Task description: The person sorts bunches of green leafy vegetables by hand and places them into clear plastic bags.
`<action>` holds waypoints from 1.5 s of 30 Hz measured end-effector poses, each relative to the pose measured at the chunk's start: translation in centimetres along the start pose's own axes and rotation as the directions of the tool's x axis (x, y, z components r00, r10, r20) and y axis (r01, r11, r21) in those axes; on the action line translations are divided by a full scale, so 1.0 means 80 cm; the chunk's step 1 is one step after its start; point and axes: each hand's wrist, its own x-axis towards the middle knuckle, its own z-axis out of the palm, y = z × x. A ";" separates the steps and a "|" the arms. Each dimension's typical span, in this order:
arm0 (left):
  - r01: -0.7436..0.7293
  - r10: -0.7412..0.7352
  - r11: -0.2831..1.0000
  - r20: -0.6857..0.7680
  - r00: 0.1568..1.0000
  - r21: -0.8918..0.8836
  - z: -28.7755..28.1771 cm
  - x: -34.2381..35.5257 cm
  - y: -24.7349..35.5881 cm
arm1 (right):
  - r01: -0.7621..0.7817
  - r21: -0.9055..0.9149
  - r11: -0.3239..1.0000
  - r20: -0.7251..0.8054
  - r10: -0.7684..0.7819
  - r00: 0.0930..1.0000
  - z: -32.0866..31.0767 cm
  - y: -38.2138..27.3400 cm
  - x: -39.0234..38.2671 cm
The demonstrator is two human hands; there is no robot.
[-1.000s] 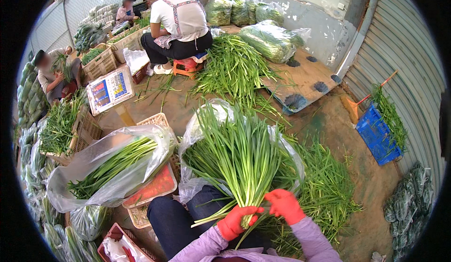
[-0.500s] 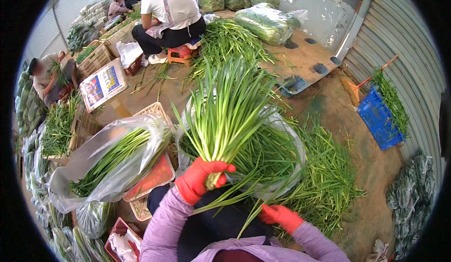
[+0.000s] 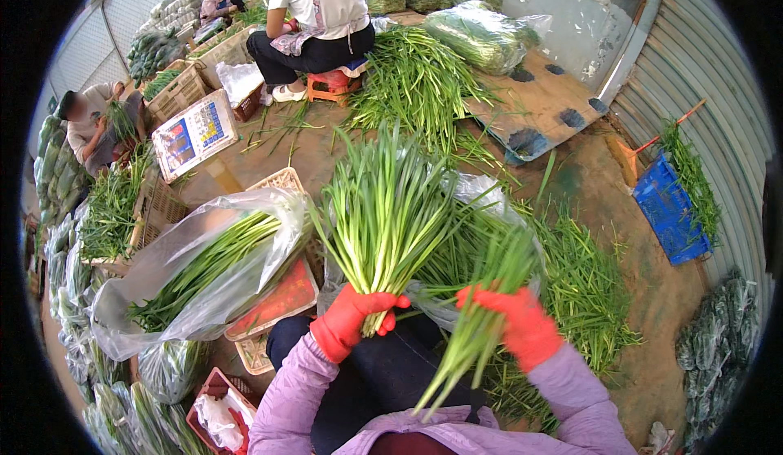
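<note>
Left hand (image 3: 352, 322) and right hand (image 3: 522, 324): red gloves, rubbery, matt with a faint sheen. Sleeves (image 3: 289, 394): lilac cloth, soft, matt. Chive bunch (image 3: 387, 210) in left hand: smooth green leaves, slightly glossy, paler at the stems. Smaller chive bunch (image 3: 481, 292) in right hand: same finish. Clear plastic bag (image 3: 163, 263) of chives: thin film, crinkled, glossy highlights. Basket (image 3: 285, 182) under it: cream plastic lattice. Blue crate (image 3: 669, 210): hard plastic, matt. Shutter (image 3: 701, 72): corrugated metal, dull grey. Floor (image 3: 620, 292): rough, damp-looking concrete. Board (image 3: 542, 100): bare wood, worn.
</note>
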 end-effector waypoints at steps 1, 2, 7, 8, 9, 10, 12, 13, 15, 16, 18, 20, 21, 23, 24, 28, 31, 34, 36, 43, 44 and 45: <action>-0.033 0.034 0.999 0.041 0.999 -0.021 0.011 0.005 0.008 | 0.081 0.008 0.997 -0.026 -0.080 0.996 -0.011 -0.026 -0.006; -0.065 0.069 0.997 0.091 0.993 -0.043 0.028 0.016 0.015 | 0.166 0.009 0.986 -0.060 -0.165 0.985 -0.019 -0.051 -0.012; 0.075 -0.047 0.916 0.080 0.996 -0.395 0.058 0.097 -0.026 | 0.250 0.199 0.948 -0.068 -0.241 0.968 -0.029 -0.092 0.003; 0.033 -0.036 0.933 -0.001 0.999 -0.358 0.049 0.108 -0.051 | 0.171 0.269 0.948 -0.025 -0.170 0.985 -0.032 -0.080 0.023; -0.126 0.112 0.989 -0.165 0.980 -0.073 0.044 0.127 -0.085 | 0.133 0.252 0.959 -0.005 -0.136 0.991 -0.040 -0.079 0.027; -0.228 0.297 0.944 -0.309 0.903 0.239 0.032 0.133 -0.116 | 0.135 0.263 0.955 -0.033 -0.131 0.991 -0.035 -0.068 0.035; -0.207 0.661 0.684 -0.475 0.581 0.700 0.053 0.117 -0.134 | 0.081 0.288 0.954 -0.053 -0.069 0.996 -0.061 -0.045 0.054; -0.245 0.671 0.675 -0.441 0.596 0.696 0.059 0.100 -0.136 | 0.079 0.293 0.953 -0.054 -0.066 0.996 -0.067 -0.036 0.061; -0.272 0.457 0.831 -0.316 0.831 0.486 0.073 0.080 -0.135 | -0.009 0.373 0.928 -0.045 0.028 0.999 -0.074 -0.024 0.068; -0.179 0.226 0.944 -0.147 0.963 0.275 0.084 0.071 -0.130 | -0.009 0.376 0.926 -0.039 0.026 0.999 -0.071 -0.022 0.068; -0.281 0.327 0.868 -0.044 0.944 0.410 0.112 0.054 -0.139 | 0.039 0.392 0.919 -0.045 -0.023 0.999 -0.053 -0.016 0.075; 0.280 -0.270 0.904 -0.077 0.960 0.322 0.112 0.050 -0.115 | 0.202 0.121 0.972 -0.031 -0.200 0.979 -0.046 0.003 0.073; 0.282 -0.257 0.936 -0.139 0.956 0.212 0.109 0.054 -0.115 | 0.092 0.121 0.988 -0.145 -0.074 0.987 -0.045 0.010 0.071; 0.229 -0.233 0.972 -0.107 0.966 -0.051 0.082 0.068 -0.133 | -0.167 0.123 0.978 -0.174 0.187 0.967 -0.055 0.038 0.059; 0.294 -0.298 0.945 -0.007 0.955 -0.144 0.060 0.076 -0.146 | -0.257 0.078 0.963 -0.143 0.266 0.953 -0.068 0.066 0.057; 0.335 -0.331 0.939 0.058 0.942 -0.073 0.070 0.083 -0.149 | -0.327 0.114 0.938 -0.118 0.340 0.933 -0.049 0.085 0.037; 0.387 -0.379 0.921 0.140 0.914 -0.031 0.069 0.083 -0.141 | -0.225 0.155 0.962 -0.150 0.248 0.957 -0.038 0.106 0.051; 0.445 -0.423 0.887 0.168 0.890 -0.126 0.079 0.078 -0.134 | -0.091 -0.074 0.993 -0.308 0.064 0.949 -0.014 0.120 0.058; 0.302 -0.330 0.884 -0.020 0.944 -0.356 0.090 0.076 -0.141 | 0.033 -0.356 0.934 -0.313 -0.153 0.937 -0.025 0.154 0.076; 0.074 -0.058 0.981 0.087 0.994 -0.182 0.057 0.052 -0.073 | 0.371 -0.302 0.878 -0.116 -0.420 0.900 0.004 0.083 0.070; 0.002 0.007 0.986 0.054 0.999 -0.168 0.054 0.042 -0.051 | 0.371 -0.302 0.878 -0.113 -0.419 0.901 0.000 0.077 0.078; -0.165 0.179 0.966 0.055 0.982 -0.200 0.043 0.037 -0.042 | 0.324 -0.281 0.903 -0.253 -0.395 0.883 -0.009 0.074 0.087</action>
